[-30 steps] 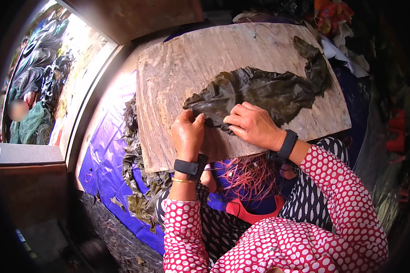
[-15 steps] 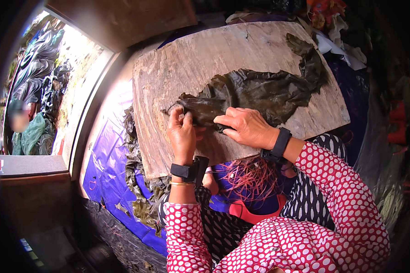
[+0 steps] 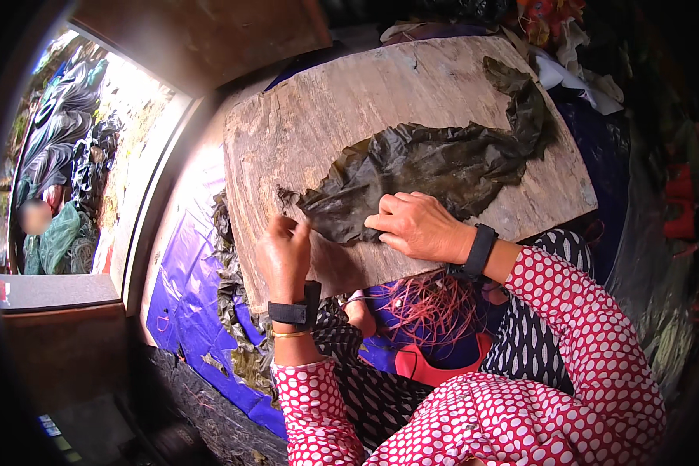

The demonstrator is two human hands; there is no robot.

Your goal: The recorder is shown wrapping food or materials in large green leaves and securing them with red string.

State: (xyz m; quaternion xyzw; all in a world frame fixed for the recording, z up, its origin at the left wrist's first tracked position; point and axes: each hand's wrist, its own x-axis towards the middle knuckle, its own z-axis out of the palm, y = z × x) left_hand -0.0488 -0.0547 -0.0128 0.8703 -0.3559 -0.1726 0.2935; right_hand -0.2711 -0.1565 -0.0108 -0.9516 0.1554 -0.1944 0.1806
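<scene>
A long, dark brown-green sheet of seaweed (image 3: 435, 159) lies wrinkled across a weathered wooden board (image 3: 326, 101). Its narrow tail curls up at the far right. At the sheet's left end, my left hand (image 3: 284, 260) is closed in a pinch at the seaweed's lower left edge; the fingertips partly hide what they grip. My right hand (image 3: 423, 229) is closed on the near edge around the sheet's middle, thumb and fingers pressed together. A small ragged scrap (image 3: 287, 196) shows at the left tip, just beyond my left fingers.
Blue plastic sheeting (image 3: 186, 287) spreads under and left of the board, with more seaweed (image 3: 248, 365) heaped along the board's left side. Pink-red strings (image 3: 427, 307) lie below the near edge, by a red object (image 3: 443, 363). A doorway frame (image 3: 151, 186) stands at left.
My left hand has moved left and toward me, drawing the sheet's left end flatter and more stretched. My right hand stays nearly in the same place.
</scene>
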